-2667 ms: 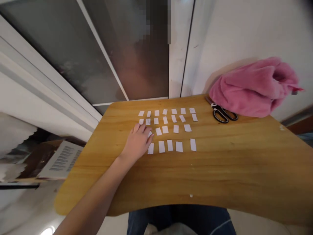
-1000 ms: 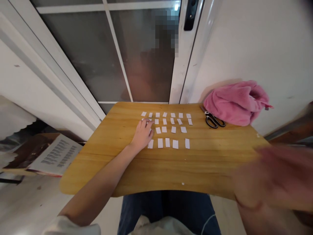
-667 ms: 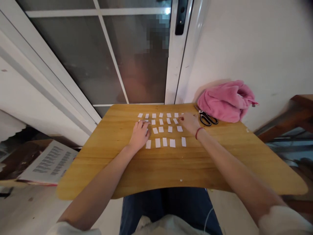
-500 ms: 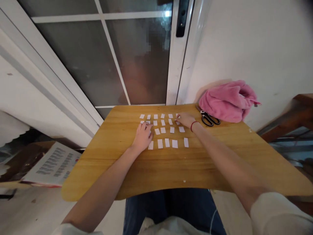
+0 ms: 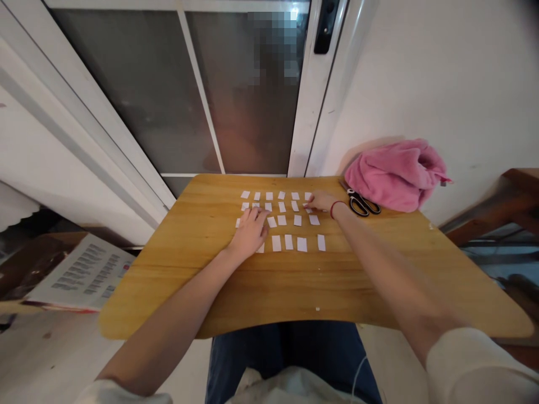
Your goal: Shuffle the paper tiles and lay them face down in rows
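Small white paper slips [image 5: 276,243] lie in several rows on the wooden table [image 5: 261,286]. My left hand [image 5: 250,231] rests palm down over the left part of the rows. Its fingers are spread and cover some slips, with nothing held in them. At the right end of the two far rows is my right hand [image 5: 322,201], a red cord around its wrist. Its thumb and fingertips are drawn together at a paper slip [image 5: 309,210] in the second row from the back, partly hidden by the fingers.
Black-handled scissors [image 5: 362,205] lie right of my right hand, against a bunched pink cloth [image 5: 396,175]. A glazed door [image 5: 248,123] and a white wall stand behind the table. An open cardboard box [image 5: 76,275] sits at the lower left. A tiny white scrap [image 5: 318,308] lies near the front edge.
The camera view has tilted slightly. My left hand has shifted a little and its fingers lie flatter and farther forward over the slips. My right hand stays at nearly the same slip.
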Motion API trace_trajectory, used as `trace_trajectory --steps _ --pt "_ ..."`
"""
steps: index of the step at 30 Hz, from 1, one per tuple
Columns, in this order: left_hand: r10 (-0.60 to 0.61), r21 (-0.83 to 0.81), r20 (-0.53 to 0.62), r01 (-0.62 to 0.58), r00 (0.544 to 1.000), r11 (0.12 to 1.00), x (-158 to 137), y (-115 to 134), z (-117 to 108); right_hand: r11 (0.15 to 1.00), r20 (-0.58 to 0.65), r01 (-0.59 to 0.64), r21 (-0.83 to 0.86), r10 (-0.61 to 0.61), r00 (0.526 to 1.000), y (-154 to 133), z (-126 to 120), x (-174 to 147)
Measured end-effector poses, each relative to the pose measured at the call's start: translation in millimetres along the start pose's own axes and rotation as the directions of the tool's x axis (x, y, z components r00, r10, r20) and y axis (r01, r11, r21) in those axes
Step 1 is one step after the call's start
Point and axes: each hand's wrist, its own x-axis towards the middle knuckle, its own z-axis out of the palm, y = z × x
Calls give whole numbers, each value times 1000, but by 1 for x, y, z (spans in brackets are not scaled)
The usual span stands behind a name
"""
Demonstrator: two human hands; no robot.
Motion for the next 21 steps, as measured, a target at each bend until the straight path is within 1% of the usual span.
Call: trace_trajectory --steps 4,7,14,18,21 --pt "13 -8 8 -13 1000 1000 -1 3 -1 1000 -17 -3 29 4 1000 1 3 2" --pt "15 -8 16 -14 1000 1000 -1 5 -2 997 -5 4 71 -3 1000 1 4 5" --pt "-36 -33 25 37 999 999 0 7 -5 974 21 39 225 -45 999 4 3 9" --pt "-55 -44 38 56 998 997 1 1 -4 947 -20 75 312 -73 997 8 6 6" --pt "-69 -41 40 70 997 997 1 -1 -3 905 -96 147 399 -118 988 11 8 1"
